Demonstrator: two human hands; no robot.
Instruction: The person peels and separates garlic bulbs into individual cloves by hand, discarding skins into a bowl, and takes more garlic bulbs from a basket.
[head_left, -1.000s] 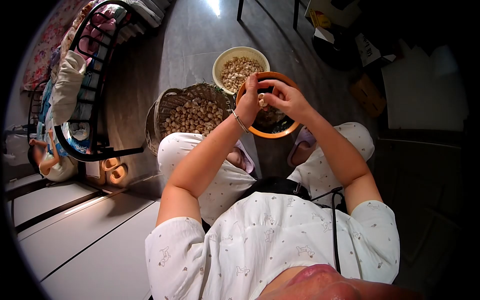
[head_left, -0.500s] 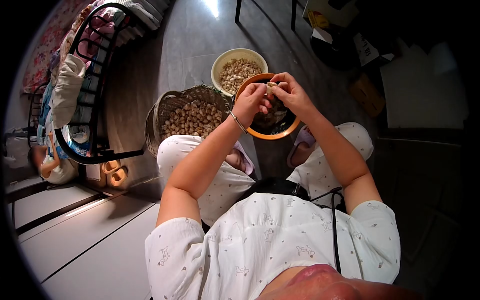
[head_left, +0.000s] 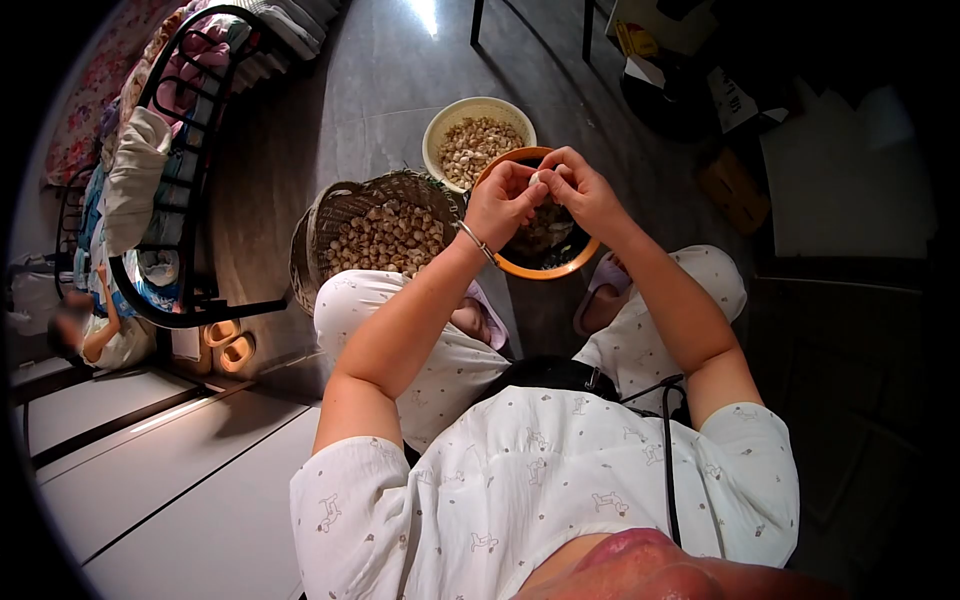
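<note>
My left hand (head_left: 502,203) and my right hand (head_left: 582,192) meet over an orange-rimmed basin (head_left: 548,272) with a dark inside. Pinched between the fingertips of both is a small pale garlic clove (head_left: 535,179), mostly covered by the fingers. Loose garlic skins (head_left: 545,232) lie in the basin below. Just behind the basin, a cream bowl (head_left: 431,150) holds many separated cloves (head_left: 478,148). To the left, a wicker basket (head_left: 306,245) contains whole garlic bulbs (head_left: 385,238). A bracelet circles my left wrist.
A black metal bed frame (head_left: 196,200) with clothes and bedding stands at the left, and another person (head_left: 105,335) is beside it. Tan slippers (head_left: 237,352) rest on the floor nearby. Boxes (head_left: 735,100) sit in shadow at the right. Thin dark legs of furniture rise at the top.
My left fingers have closed in nearer to my right fingertips, and less of the clove shows. The person at the left has shifted slightly. The basin, bowl and basket stay put.
</note>
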